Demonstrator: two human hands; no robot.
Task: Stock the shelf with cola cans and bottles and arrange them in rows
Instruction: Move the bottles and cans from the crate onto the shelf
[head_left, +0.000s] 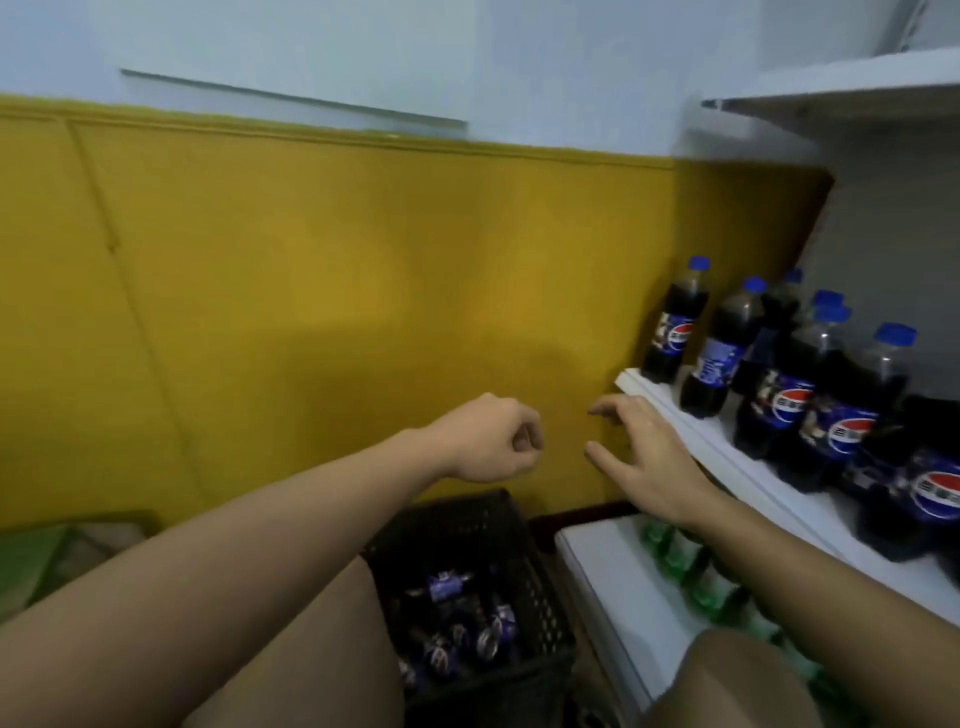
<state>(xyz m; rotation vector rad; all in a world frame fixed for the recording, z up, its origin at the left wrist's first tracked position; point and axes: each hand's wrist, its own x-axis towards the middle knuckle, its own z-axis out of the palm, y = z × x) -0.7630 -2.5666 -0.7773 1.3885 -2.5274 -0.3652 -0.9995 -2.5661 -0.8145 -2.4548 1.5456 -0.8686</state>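
Dark cola bottles (789, 410) with blue caps and blue labels stand upright in close rows on a white shelf (719, 444) at the right. The right hand (644, 457) hovers just beside the shelf's front corner, fingers spread and holding nothing, near the bottles but not touching them. The left hand (493, 441), further left, is curled into an empty fist. Below, a black crate (467, 525) holds more blue-labelled cola, too blurred to tell cans from bottles.
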